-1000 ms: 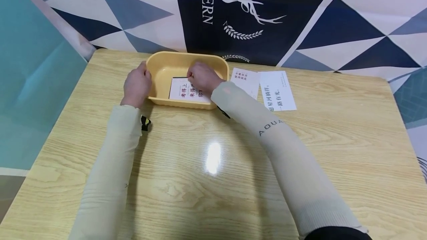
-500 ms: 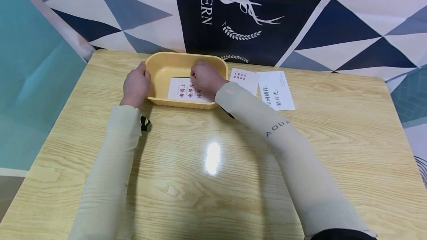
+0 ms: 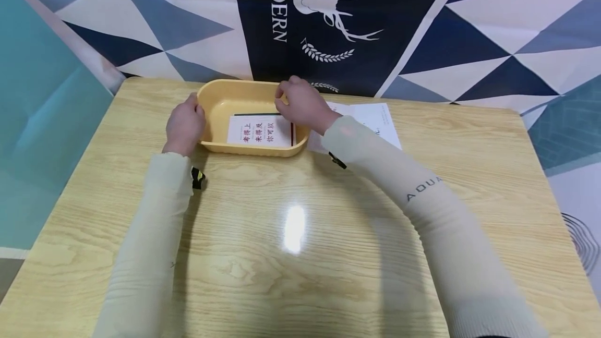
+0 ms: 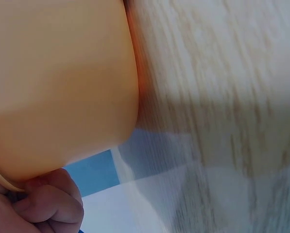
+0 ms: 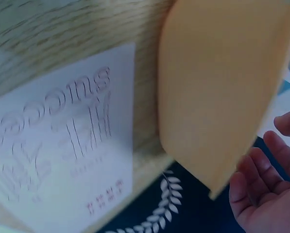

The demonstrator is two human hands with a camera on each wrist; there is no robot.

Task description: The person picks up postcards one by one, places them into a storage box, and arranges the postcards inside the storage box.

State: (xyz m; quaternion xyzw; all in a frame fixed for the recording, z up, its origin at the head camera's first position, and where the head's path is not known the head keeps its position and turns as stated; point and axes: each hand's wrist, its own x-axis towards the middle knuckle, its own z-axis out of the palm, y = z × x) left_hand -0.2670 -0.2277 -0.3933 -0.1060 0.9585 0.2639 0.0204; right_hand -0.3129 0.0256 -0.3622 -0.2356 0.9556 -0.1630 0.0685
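Note:
A yellow plastic basin (image 3: 220,142) stands at the back of the table, and printed cards (image 3: 260,130) lie stacked flat inside it. My left hand (image 3: 184,125) grips the basin's left rim; the left wrist view shows its curled fingers (image 4: 57,204) at the rim. Over the basin's right end hovers my right hand (image 3: 302,103), its fingers loosely bent with nothing between them. In the right wrist view these fingers (image 5: 261,179) are beside the basin's rim. Printed white paper cards (image 3: 375,119) lie on the table right of the basin, partly covered by the right wrist.
The wooden table (image 3: 235,254) extends in front of the basin and to both sides. Behind its back edge hangs a patterned cloth (image 3: 324,25) with a deer head. A bright light reflection shows on the tabletop.
My right hand has let go of the cards in the basin and risen toward its right back rim. The left hand keeps its grip. The whole view has shifted slightly.

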